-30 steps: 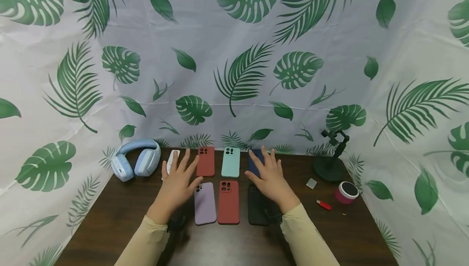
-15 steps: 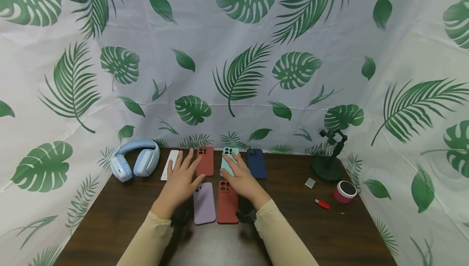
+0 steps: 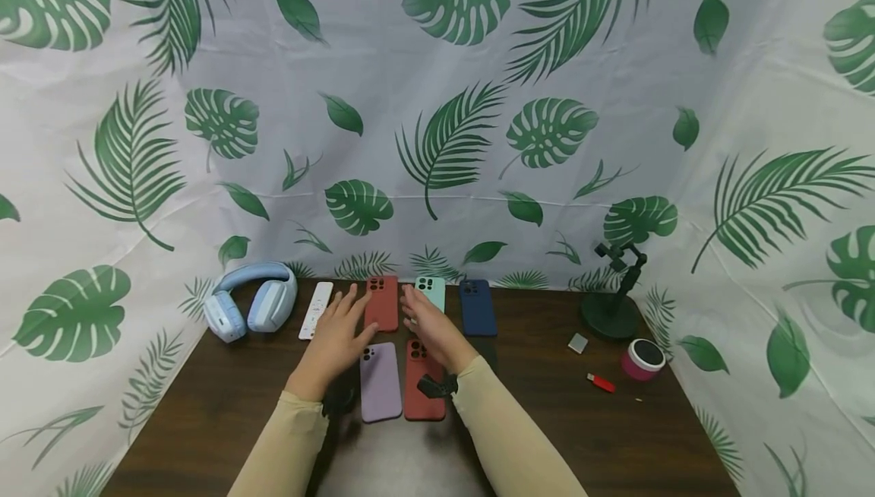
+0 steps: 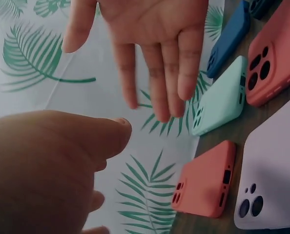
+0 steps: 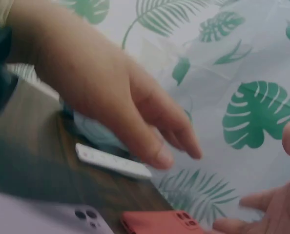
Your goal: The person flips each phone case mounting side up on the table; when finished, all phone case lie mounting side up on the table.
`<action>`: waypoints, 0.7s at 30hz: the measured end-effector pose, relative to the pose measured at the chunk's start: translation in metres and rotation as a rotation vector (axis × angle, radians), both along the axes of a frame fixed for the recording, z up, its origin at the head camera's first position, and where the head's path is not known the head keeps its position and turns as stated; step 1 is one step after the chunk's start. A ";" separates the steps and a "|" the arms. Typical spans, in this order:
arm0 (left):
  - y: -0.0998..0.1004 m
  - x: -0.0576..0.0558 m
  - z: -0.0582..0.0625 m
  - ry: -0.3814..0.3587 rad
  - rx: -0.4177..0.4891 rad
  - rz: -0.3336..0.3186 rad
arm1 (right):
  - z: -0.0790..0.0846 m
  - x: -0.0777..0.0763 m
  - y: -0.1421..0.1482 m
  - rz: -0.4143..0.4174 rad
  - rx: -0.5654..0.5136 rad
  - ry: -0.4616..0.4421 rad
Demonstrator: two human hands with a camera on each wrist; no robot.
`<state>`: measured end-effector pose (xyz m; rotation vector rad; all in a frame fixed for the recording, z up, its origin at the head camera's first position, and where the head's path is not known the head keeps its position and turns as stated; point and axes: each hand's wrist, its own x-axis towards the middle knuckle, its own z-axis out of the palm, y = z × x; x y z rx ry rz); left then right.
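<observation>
My left hand (image 3: 335,341) hovers palm down with spread fingers between the white remote (image 3: 316,311) and the rear red phone case (image 3: 382,304). My right hand (image 3: 432,326), palm turned left, overlaps the mint phone case (image 3: 435,291) and front red phone case (image 3: 425,403) in the head view. Its palm and straight fingers (image 4: 157,92) show in the left wrist view. Both hands hold nothing. A lilac phone case (image 3: 380,384) lies between the forearms. A blue phone case (image 3: 478,307) sits right of the mint one; a black phone case (image 3: 488,349) is mostly hidden by the right sleeve.
Light blue headphones (image 3: 271,303) stand at the table's back left. On the right are a black stand (image 3: 611,314), a small grey square (image 3: 577,343), a red USB stick (image 3: 601,383) and a pink jar (image 3: 642,360). A leaf-print cloth (image 3: 451,239) hangs behind the table (image 3: 560,436).
My right hand has swept left from over the blue and black phone cases to the mint one, its palm turning inward. The left hand has moved only slightly.
</observation>
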<state>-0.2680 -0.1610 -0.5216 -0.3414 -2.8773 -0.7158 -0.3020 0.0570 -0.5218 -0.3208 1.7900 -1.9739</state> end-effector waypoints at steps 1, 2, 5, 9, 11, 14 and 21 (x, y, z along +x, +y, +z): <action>0.000 -0.002 -0.001 -0.019 0.012 -0.005 | 0.000 -0.002 -0.002 -0.005 -0.017 -0.019; 0.000 -0.005 -0.001 -0.042 0.028 -0.012 | 0.000 -0.004 -0.005 -0.011 -0.033 -0.039; 0.000 -0.010 -0.001 -0.128 0.090 -0.029 | -0.001 -0.007 -0.011 -0.042 -0.084 -0.090; 0.002 -0.014 -0.001 -0.216 0.157 -0.036 | -0.004 -0.009 -0.016 -0.077 -0.114 -0.148; 0.002 -0.015 -0.004 -0.245 0.176 -0.026 | -0.005 -0.009 -0.017 -0.080 -0.114 -0.177; 0.001 -0.016 -0.011 -0.275 0.211 -0.009 | -0.008 -0.009 -0.019 -0.070 -0.107 -0.198; 0.005 -0.011 -0.024 -0.333 0.300 -0.047 | -0.016 -0.013 -0.024 -0.036 -0.178 -0.245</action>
